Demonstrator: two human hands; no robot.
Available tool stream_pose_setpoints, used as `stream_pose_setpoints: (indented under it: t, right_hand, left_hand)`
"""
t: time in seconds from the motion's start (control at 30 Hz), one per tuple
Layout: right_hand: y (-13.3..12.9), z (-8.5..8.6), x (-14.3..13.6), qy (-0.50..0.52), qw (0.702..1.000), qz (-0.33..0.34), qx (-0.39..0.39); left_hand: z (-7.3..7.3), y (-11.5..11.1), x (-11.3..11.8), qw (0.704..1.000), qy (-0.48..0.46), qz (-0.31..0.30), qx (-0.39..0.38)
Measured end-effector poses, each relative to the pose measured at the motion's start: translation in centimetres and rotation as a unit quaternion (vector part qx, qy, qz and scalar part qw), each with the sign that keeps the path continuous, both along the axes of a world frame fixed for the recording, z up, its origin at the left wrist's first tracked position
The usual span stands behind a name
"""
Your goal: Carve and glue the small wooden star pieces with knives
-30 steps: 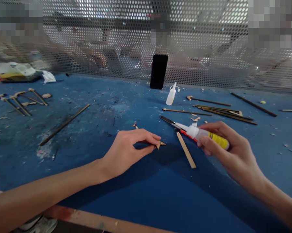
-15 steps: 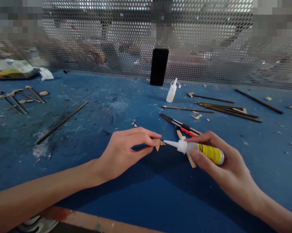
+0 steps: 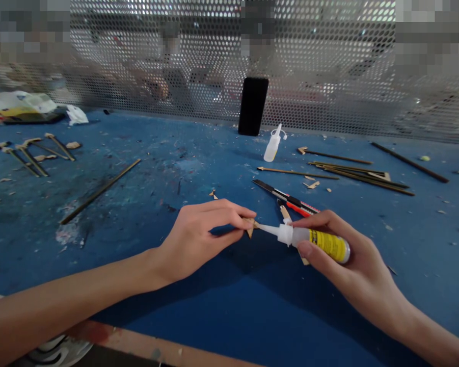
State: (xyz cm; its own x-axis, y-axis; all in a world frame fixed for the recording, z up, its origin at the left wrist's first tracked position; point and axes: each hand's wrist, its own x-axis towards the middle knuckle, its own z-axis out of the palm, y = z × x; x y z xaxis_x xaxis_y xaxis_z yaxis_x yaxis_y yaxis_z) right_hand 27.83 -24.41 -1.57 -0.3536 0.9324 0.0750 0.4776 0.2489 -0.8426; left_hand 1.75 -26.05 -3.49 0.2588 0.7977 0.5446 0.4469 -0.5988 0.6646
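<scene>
My left hand (image 3: pixel 202 237) pinches a small tan wooden piece (image 3: pixel 250 228) between thumb and fingers just above the blue table (image 3: pixel 221 306). My right hand (image 3: pixel 347 260) grips a white glue bottle (image 3: pixel 313 240) with a yellow label, lying nearly level. Its nozzle tip touches the wooden piece. A short wooden stick (image 3: pixel 290 224) lies on the table under the bottle, partly hidden by it.
A red and black utility knife (image 3: pixel 286 196) lies just behind the hands. Further back are a small white dropper bottle (image 3: pixel 272 145), a black phone (image 3: pixel 252 106) propped against the perforated metal screen (image 3: pixel 328 76), thin sticks (image 3: pixel 359 173) at right, a long stick (image 3: pixel 99 191) and glued pieces (image 3: pixel 34 153) at left.
My right hand brought the glue bottle down and to the left until its nozzle reached the wooden piece. My left hand stayed in place holding the piece.
</scene>
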Motion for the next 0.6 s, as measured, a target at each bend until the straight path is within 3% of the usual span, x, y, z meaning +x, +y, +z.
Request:
stream_pose_setpoints:
  t: [0.27,0.6]
  right_hand:
    - [0.18,-0.5,0.24,-0.009,0.998,0.007,0.065]
    - [-0.57,0.02,-0.33,-0.023,0.998,-0.026,0.06]
  left_hand:
    - [0.16,0.05,0.12,1.0,-0.009,0.02,-0.023]
    - [0.02,0.06,0.17,0.986,-0.074,0.02,-0.147]
